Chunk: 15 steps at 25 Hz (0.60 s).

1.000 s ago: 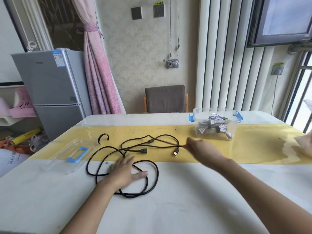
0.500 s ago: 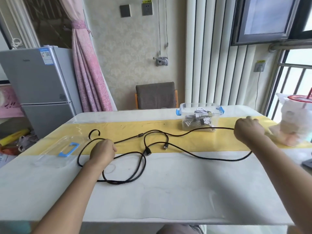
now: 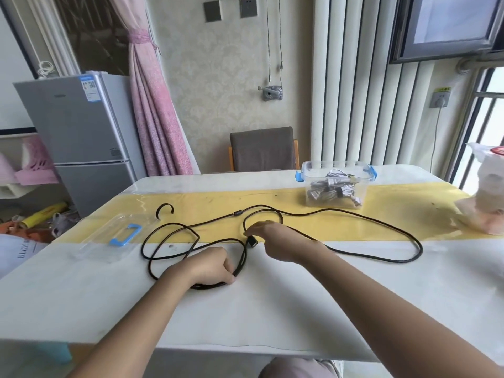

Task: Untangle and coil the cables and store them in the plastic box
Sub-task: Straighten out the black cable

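Head view, one black cable [image 3: 420, 251] loose on the tabletop [image 3: 272, 309].

Left hand [image 3: 210, 266]: fingers curled, clenched round the near arc of the cable's loops, pinning them to the surface.

Right hand [image 3: 275, 237]: reaching left, fingertips [image 3: 249, 231] down at the cable's plug [image 3: 252, 242]. Seen from the back of the hand, so I cannot tell whether it pinches the plug or only touches it.

Key relation: the plug lies just beyond and to the right of the left hand, directly under the right fingertips. The right hand is plainly the nearer one for it. The plug's long axis runs roughly toward and away from the person.

Cable layout: tangled loops sit to the left, around and beyond the left hand. One long slack bight runs off rightward along the yellow strip, turns well to the right, and comes back under the right forearm. The overall lie is left to right across the tabletop.

Plastic box [image 3: 306, 170]: far right side, beyond the bight, well apart from both hands, lid off. Pale bundled cables [image 3: 332, 188] already inside. Clear lid [image 3: 103, 238] lies at the far left.

Judgement: untangling is under way and coiling has not begun. The next move likely needs the plug end drawn free of the loops while the left hand anchors them. Risk: the crossings near the plug may tighten.
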### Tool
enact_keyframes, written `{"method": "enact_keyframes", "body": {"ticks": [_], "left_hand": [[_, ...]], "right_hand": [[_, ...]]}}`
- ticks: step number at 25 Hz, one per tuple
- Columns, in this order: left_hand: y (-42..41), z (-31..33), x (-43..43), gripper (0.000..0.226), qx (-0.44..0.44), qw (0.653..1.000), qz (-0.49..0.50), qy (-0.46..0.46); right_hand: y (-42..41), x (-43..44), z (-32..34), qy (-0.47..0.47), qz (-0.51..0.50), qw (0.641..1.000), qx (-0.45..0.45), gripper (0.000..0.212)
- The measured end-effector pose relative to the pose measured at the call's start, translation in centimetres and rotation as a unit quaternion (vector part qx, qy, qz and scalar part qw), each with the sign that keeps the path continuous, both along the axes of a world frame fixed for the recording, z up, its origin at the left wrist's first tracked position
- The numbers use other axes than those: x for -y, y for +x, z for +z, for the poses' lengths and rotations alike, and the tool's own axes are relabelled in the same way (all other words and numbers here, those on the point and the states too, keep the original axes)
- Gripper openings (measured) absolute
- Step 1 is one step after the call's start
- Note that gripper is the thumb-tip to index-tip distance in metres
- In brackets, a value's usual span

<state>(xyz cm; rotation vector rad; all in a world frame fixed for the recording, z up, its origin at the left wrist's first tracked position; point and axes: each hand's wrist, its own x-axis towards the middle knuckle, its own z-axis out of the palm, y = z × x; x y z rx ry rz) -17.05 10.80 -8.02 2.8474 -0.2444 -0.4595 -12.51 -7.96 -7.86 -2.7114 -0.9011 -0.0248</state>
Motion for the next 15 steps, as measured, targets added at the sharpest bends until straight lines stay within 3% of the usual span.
{"method": "enact_keyframes", "body": {"ticks": [2, 4, 7, 9, 11, 13, 15], "left_hand": [[-0.8, 0.2, -0.2, 0.010, -0.005, 1.000, -0.001, -0.016], [-1.4, -0.3, -0.2, 0.023, 0.055, 0.998, -0.014, -0.036], [-1.7, -1.2, 0.1, 0.019, 0.178, 0.983, -0.049, -0.015], [-1.5, -1.4, 0.3, 0.013, 0.208, 0.977, -0.044, 0.002], [-0.9, -1.1, 0.1, 0.004, 0.194, 0.979, -0.012, -0.058], [0.1, -0.2, -0.4, 0.018, 0.201, 0.971, 0.008, -0.126], [1.3, 1.6, -1.0, 0.024, 0.242, 0.921, 0.080, -0.294]], "right_hand": [[0.7, -1.6, -1.3, -0.033, 0.007, 0.999, -0.026, 0.058], [1.4, -2.0, -2.5, -0.028, 0.014, 0.999, -0.029, 0.044], [2.0, -1.7, -3.5, 0.024, 0.043, 0.998, 0.035, 0.029], [2.0, -1.6, -3.6, 0.046, 0.078, 0.994, 0.061, 0.018], [1.7, -1.8, -3.4, 0.044, 0.092, 0.994, 0.037, 0.014], [1.5, -1.8, -3.2, 0.050, 0.079, 0.995, 0.016, 0.013], [1.9, -0.8, -2.8, 0.126, 0.037, 0.991, 0.032, 0.011]]}}
